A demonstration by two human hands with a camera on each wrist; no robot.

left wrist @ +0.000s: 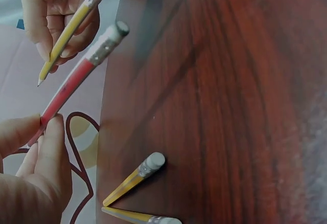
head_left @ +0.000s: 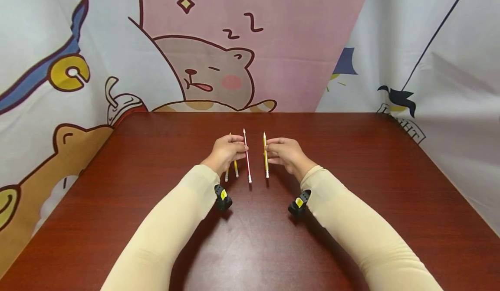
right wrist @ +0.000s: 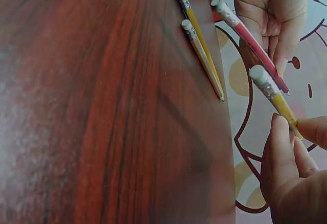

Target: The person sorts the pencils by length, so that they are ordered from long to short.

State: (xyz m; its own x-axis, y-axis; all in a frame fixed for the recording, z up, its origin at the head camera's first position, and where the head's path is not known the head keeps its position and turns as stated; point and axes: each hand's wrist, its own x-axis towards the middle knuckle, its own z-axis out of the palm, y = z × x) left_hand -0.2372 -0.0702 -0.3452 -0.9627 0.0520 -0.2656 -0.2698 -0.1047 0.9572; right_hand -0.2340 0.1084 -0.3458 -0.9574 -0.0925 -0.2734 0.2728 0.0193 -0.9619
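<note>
Between thumb and fingertips, my left hand [head_left: 225, 152] pinches a red-and-white pencil [head_left: 248, 163], its white eraser end toward me and its tip pointing away. Across a small gap, my right hand [head_left: 288, 153] pinches a yellow pencil [head_left: 266, 157] in the same direction. Both are held above the table, with shadows falling below them in the left wrist view. Two more yellow pencils lie on the table beneath the left hand, one pencil [left wrist: 125, 185] angled to the other pencil [left wrist: 134, 217]; in the head view that hand partly covers them.
The dark red-brown wooden table [head_left: 250, 239] extends under both arms. Behind it hangs a cartoon-printed cloth [head_left: 297, 44], with more cloth along both sides. A small black wrist device [head_left: 223, 197] sits on the left sleeve, and a matching device [head_left: 299, 203] on the right.
</note>
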